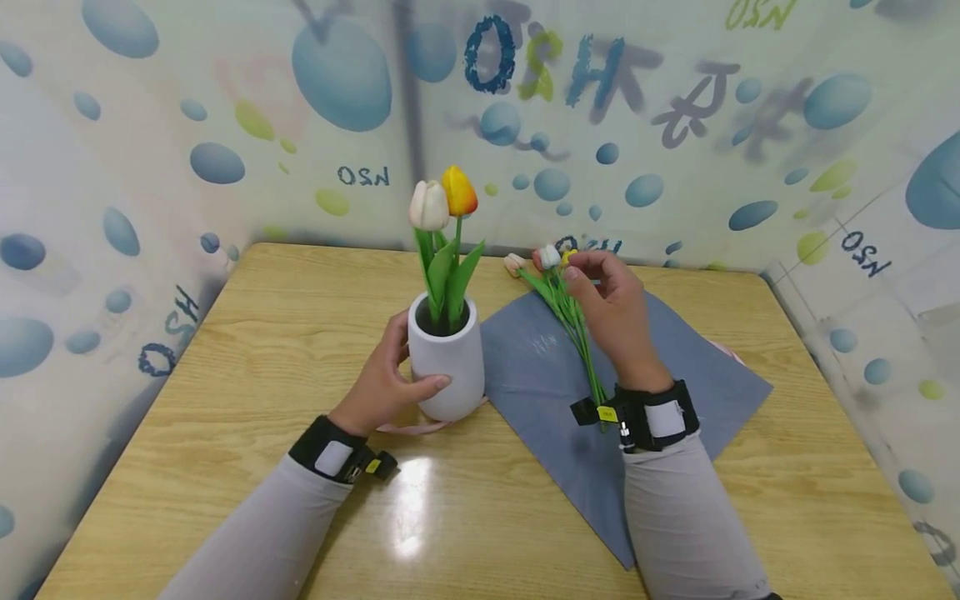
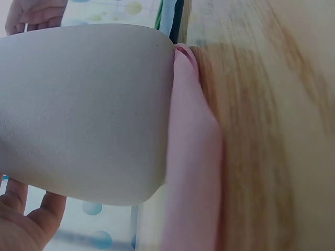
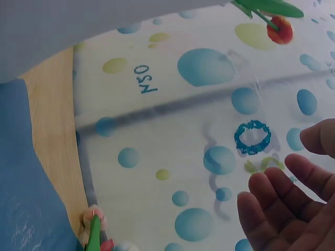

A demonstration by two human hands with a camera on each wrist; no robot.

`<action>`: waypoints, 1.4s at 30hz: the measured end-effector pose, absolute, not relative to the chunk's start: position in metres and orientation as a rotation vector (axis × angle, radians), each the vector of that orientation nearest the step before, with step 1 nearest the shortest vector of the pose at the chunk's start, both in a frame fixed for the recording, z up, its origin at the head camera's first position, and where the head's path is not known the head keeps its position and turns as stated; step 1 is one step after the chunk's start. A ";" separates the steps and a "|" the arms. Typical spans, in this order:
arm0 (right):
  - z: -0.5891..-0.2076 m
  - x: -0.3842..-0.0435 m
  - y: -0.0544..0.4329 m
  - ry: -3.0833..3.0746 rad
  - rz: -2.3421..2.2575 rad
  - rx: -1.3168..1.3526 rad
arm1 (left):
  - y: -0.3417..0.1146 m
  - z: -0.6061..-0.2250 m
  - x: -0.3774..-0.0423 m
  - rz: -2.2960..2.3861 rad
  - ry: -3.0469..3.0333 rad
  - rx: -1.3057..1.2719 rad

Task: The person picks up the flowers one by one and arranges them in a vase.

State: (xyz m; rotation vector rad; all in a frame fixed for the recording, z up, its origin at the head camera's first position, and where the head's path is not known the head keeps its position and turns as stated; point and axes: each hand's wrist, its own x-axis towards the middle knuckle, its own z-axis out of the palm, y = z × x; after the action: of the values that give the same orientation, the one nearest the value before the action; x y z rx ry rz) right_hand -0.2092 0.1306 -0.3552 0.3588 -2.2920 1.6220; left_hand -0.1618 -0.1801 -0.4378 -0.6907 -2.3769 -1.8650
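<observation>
My left hand grips the white vase, the thumb laid across its front; the vase stands upright on the wooden table. Only from my head can I see into its mouth, where a white tulip and an orange-yellow tulip stand among green leaves.

My right hand is up by the heads of the loose tulips, which lie on the blue-grey sheet to the right of the vase. From above, my hand hides some blooms and seems nearly to touch them; my right wrist's view shows the fingers loosely bent and apart, grasping nothing.

The left wrist's view brings up close what is just a thin strip from my head: a pink ribbon along the vase's base, folded at its far end. I cannot tell how much of it lies underneath.
</observation>
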 end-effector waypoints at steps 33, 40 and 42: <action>-0.407 -0.248 0.171 -2.829 1.422 -0.043 | -0.180 -0.437 -0.162 -1.898 -2.368 -0.686; -0.415 -0.249 0.177 -2.931 1.390 -0.155 | -0.180 -0.437 -0.162 -1.905 -2.373 -0.685; -0.417 -0.249 0.178 -2.965 1.367 -0.172 | -0.180 -0.437 -0.162 -1.909 -2.368 -0.688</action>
State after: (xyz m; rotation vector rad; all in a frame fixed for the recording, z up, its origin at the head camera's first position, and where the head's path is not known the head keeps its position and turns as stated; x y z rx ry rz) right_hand -0.2492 0.1785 -0.4168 -0.1723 -2.9655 1.3673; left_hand -0.1620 -0.1802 -0.4374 -0.6883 -2.3678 -1.9087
